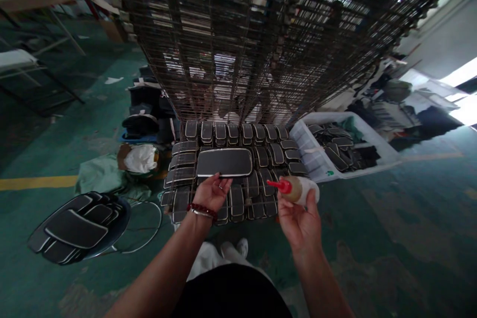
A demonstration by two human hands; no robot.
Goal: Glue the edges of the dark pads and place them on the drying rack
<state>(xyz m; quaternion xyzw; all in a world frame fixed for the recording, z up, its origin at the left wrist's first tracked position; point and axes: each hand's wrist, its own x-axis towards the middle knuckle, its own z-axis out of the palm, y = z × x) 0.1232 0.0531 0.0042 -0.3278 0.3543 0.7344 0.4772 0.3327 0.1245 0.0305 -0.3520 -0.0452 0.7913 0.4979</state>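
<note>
My left hand (213, 193) grips the near edge of a long black pad (224, 162) with a pale border, its fingers partly under the pad. The pad lies level above rows of smaller black pads (181, 176) spread on a wire rack. In my right hand (301, 216) is a squeeze bottle (299, 190) with a red nozzle, tilted on its side. The nozzle points left, toward the pads, and is apart from the long pad.
Tall stacked wire racks (238, 35) rise behind the pads. A white crate (346, 177) of black pieces stands at right. At left are a stool piled with black pads (76, 228), a round container (140, 159) and dark stacks (141, 121).
</note>
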